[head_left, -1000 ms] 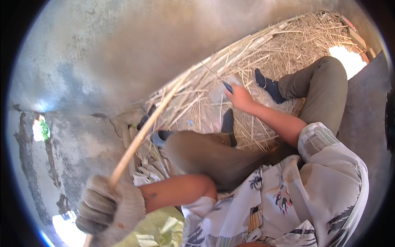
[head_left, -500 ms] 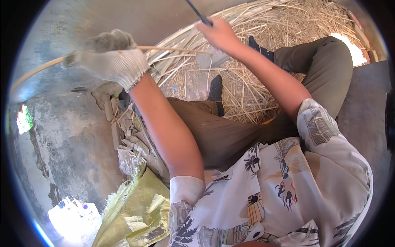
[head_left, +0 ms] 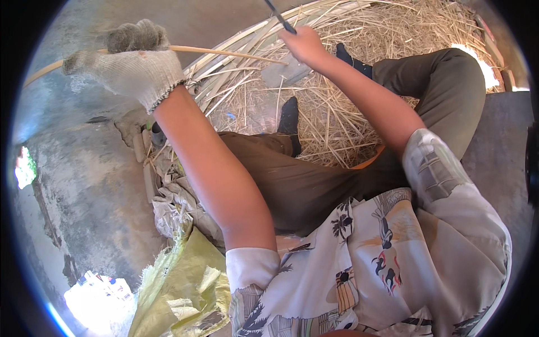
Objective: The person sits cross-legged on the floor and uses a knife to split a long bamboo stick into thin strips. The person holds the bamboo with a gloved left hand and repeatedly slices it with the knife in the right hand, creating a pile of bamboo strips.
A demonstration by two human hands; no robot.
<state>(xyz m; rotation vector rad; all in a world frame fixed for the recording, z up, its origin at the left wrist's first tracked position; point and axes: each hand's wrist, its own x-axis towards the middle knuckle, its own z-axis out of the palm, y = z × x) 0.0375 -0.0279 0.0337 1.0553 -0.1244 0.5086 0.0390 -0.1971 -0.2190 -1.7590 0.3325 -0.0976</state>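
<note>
My left hand (head_left: 130, 66), in a knitted off-white glove with darkened fingertips, is closed around a long thin bamboo strip (head_left: 222, 52). The strip runs past the hand on both sides, curving down toward the left rim and ending in a narrow tip on the right. My bare right hand (head_left: 306, 46) grips a slim dark tool (head_left: 279, 16) that looks like a knife, slanting up and left out of the picture. It is held apart from the strip, beyond its right-hand tip.
Shavings and split strips (head_left: 331, 123) cover the floor around my socked feet, with a flat grey piece (head_left: 281, 73) among them. Longer strips (head_left: 247, 42) lie along the wall. Beside my left arm are a yellow woven sack (head_left: 196, 281) and crumpled pale sheeting (head_left: 174, 208).
My left hand has moved left and slightly up with the bamboo strip still in it. My right hand and the dark tool have shifted a little to the right.
</note>
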